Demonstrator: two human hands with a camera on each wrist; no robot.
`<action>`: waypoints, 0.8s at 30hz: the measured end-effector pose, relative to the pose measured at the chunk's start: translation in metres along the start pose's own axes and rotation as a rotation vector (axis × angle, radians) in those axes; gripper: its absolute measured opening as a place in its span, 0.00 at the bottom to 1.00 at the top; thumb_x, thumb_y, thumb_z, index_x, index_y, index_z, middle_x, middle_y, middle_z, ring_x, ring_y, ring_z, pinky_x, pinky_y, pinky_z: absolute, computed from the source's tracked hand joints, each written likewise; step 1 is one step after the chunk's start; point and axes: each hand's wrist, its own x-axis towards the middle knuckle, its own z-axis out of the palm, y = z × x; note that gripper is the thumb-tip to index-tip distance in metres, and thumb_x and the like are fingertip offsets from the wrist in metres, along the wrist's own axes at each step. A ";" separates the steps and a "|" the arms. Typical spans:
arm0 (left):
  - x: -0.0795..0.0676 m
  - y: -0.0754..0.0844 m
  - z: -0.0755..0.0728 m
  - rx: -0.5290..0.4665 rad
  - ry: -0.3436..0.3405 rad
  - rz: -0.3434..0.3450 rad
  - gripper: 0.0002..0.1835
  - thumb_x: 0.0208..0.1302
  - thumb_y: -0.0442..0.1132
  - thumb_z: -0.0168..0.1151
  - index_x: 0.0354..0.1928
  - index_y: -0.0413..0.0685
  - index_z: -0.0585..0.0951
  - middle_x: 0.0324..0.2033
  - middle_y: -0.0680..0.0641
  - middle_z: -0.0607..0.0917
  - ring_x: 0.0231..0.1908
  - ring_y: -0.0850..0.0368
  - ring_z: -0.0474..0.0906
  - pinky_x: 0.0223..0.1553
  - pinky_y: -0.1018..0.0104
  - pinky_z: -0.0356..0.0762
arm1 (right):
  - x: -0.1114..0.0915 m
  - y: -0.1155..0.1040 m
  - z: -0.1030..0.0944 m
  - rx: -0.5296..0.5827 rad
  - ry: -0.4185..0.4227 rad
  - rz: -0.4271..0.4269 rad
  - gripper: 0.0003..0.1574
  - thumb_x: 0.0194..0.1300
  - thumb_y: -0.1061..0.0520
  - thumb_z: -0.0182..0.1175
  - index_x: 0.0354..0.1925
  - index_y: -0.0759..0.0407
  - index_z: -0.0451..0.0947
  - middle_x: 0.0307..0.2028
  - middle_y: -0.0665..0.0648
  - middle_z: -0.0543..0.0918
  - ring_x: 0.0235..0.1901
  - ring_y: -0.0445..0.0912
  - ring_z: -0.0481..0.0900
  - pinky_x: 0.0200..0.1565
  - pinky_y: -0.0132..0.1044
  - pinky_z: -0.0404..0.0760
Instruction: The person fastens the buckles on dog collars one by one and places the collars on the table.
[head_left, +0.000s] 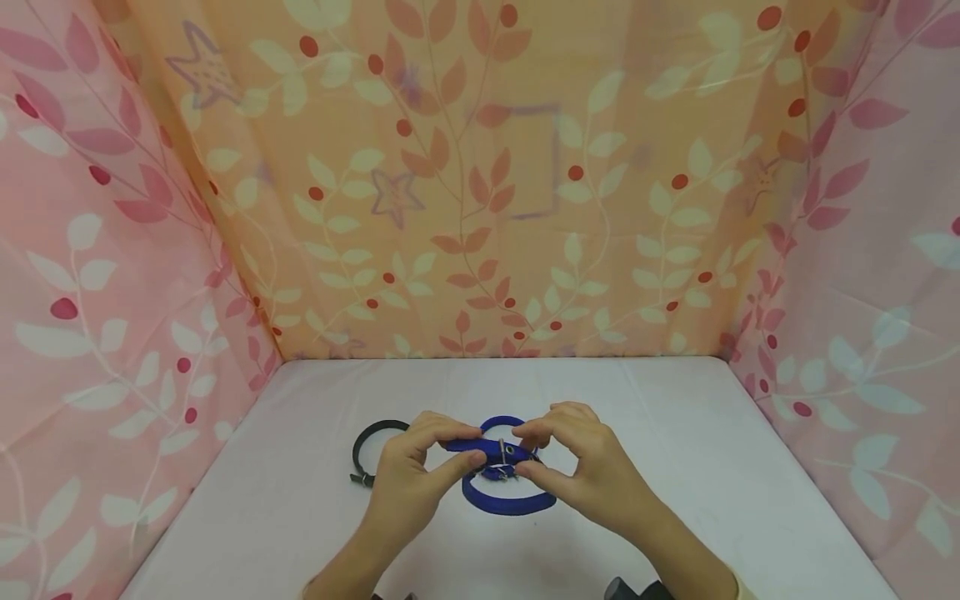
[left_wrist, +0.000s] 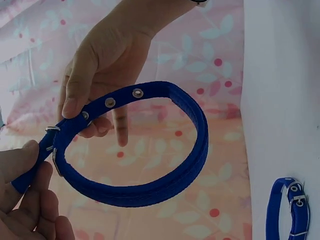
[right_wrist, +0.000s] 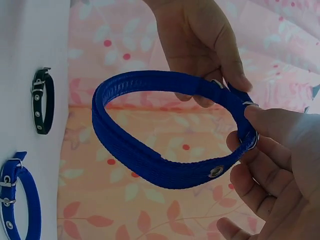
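Note:
Both hands hold a blue dog collar off the table, fastened into a loop. With thumb and fingers, my left hand pinches the strap's pointed end beside the metal buckle. On the other side of the buckle, my right hand grips the band, its thumb on the strap near the eyelets. The loop hangs between the hands in both wrist views. Below them, a second blue collar, also buckled, lies on the table.
A black collar lies on the white table left of the blue ones, partly behind my left hand. Patterned curtains enclose the back and both sides. Dark objects show at the near edge.

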 end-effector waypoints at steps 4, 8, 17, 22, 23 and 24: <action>0.001 0.000 -0.005 -0.011 0.016 0.023 0.14 0.60 0.34 0.75 0.48 0.54 0.89 0.40 0.53 0.88 0.44 0.58 0.79 0.50 0.74 0.77 | 0.000 -0.001 -0.001 0.008 -0.003 0.040 0.22 0.59 0.52 0.77 0.52 0.41 0.84 0.39 0.35 0.85 0.46 0.37 0.77 0.60 0.42 0.72; 0.003 0.001 -0.009 -0.046 0.032 0.029 0.15 0.59 0.31 0.74 0.48 0.51 0.89 0.41 0.50 0.87 0.44 0.57 0.79 0.53 0.74 0.78 | 0.000 -0.001 -0.001 0.011 0.005 0.062 0.20 0.60 0.51 0.76 0.51 0.40 0.84 0.39 0.35 0.85 0.45 0.38 0.76 0.59 0.42 0.72; 0.004 0.002 -0.014 -0.070 0.049 -0.007 0.15 0.59 0.31 0.75 0.48 0.52 0.89 0.41 0.51 0.86 0.46 0.57 0.81 0.51 0.75 0.79 | 0.000 0.001 0.000 0.061 0.017 0.097 0.17 0.62 0.51 0.75 0.49 0.42 0.85 0.39 0.36 0.84 0.43 0.38 0.77 0.51 0.39 0.75; 0.005 0.001 -0.013 -0.046 0.011 -0.114 0.13 0.62 0.38 0.73 0.50 0.54 0.87 0.43 0.53 0.86 0.46 0.56 0.81 0.59 0.73 0.77 | 0.000 0.002 -0.001 0.107 0.052 0.151 0.16 0.61 0.53 0.75 0.47 0.39 0.85 0.39 0.37 0.85 0.43 0.38 0.79 0.50 0.39 0.77; 0.005 0.001 -0.013 -0.026 0.006 -0.154 0.14 0.63 0.40 0.74 0.50 0.56 0.87 0.44 0.54 0.86 0.46 0.56 0.82 0.59 0.74 0.76 | -0.001 0.003 -0.002 0.110 0.066 0.162 0.16 0.61 0.53 0.75 0.47 0.38 0.84 0.38 0.37 0.85 0.42 0.38 0.79 0.50 0.39 0.77; 0.005 0.001 -0.013 -0.012 -0.002 -0.194 0.14 0.63 0.42 0.74 0.51 0.57 0.86 0.44 0.55 0.86 0.46 0.56 0.82 0.58 0.74 0.76 | -0.001 0.003 -0.002 0.117 0.080 0.171 0.17 0.61 0.54 0.76 0.46 0.38 0.84 0.38 0.37 0.85 0.42 0.38 0.79 0.50 0.39 0.77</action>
